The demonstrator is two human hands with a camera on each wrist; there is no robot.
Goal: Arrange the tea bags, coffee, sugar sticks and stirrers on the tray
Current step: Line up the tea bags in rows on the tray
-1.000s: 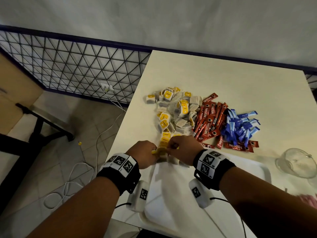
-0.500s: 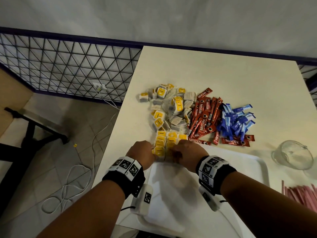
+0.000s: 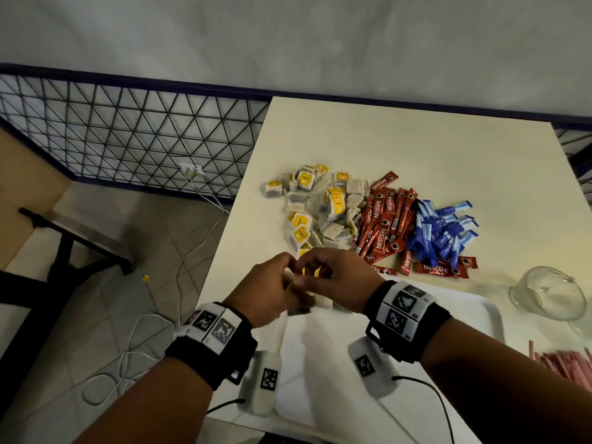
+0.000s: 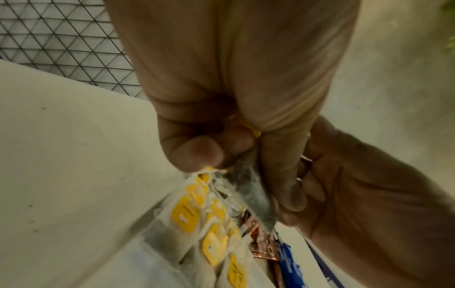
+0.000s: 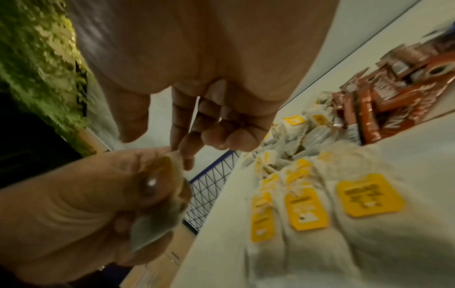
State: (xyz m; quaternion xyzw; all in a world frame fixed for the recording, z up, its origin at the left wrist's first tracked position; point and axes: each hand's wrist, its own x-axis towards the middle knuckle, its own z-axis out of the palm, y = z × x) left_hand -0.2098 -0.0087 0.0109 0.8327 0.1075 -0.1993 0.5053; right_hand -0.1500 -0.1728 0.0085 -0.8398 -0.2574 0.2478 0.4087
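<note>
Two hands are meeting above the far-left corner of the white tray point(image 3: 474, 318), which is lying at the near edge of the desk point(image 3: 400, 145). Your left hand point(image 3: 269, 290) is pinching a single tea bag point(image 4: 256, 194) between thumb and curled fingers, the grip pressed tight on the bag's upper end while its grey pouch is hanging below the knuckles. Your right hand point(image 3: 336, 280) is hovering just beside it, with a loosely spread grip: the right wrist view is showing the forefinger point(image 5: 183, 140) reaching down to touch the top of the held bag, the other fingers curling slightly and holding nothing.

On the tray's far-left corner, a row of tea bags point(image 5: 307, 210) is lying side by side with yellow tags facing up. Beyond the tray, toward the middle of the desk, three loose heaps are lying in a line from left to right: the unsorted tea bags point(image 3: 320, 213), the red coffee sticks point(image 3: 384, 225) touching them, and the blue sugar sticks point(image 3: 445, 232) overlapping the coffee.

Near the right edge of the desk, a clear glass cup point(image 3: 547, 293) is standing just off the tray's far-right corner, and the pink stirrers point(image 3: 563, 360) are lying at the near-right, partly cut off by the frame. Wires are trailing from both wrist units across the tray.
</note>
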